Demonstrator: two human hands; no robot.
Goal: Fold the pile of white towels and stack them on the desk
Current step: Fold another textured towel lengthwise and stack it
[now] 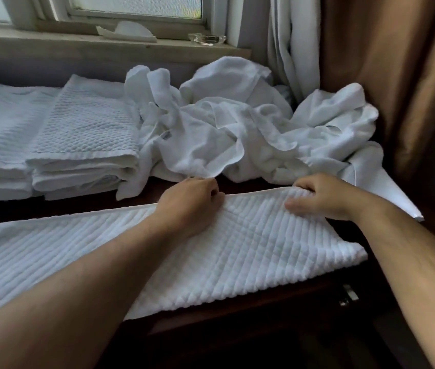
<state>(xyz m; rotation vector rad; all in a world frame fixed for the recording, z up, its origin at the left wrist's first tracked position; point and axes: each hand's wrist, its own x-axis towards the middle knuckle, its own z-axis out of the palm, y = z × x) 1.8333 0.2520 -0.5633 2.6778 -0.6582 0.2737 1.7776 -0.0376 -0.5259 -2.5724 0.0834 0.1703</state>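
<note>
Stretching the left forearm (77, 288) and the right forearm (410, 262) out over the ribbed towel (251, 251), lying spread flat on the desk (77, 211) beneath the fingers and running off well to their left, presumably laid long-ways for doubling over cleanly. Facing the pile of unfolded towels (237, 134), heaped just beyond the fingertips, close enough for drawing the next one without stepping away. Having the folded stacks (83, 145) sitting well to the left of the fingers, squared side by side, likely to be clear of the working space. Gripping the ribbed towel's far hem with the left hand (189, 201), its fingers (215, 191) curling over the edge and pinching it. Gripping the same hem further right with the right hand (322, 195), fingers tucking over the edge, thumb lying on top of the ribbing. Setting the two grips apart along one edge, seemingly for lifting that end evenly and carrying it across. Judging the task as partly done: some towels stacked, many waiting.
</note>
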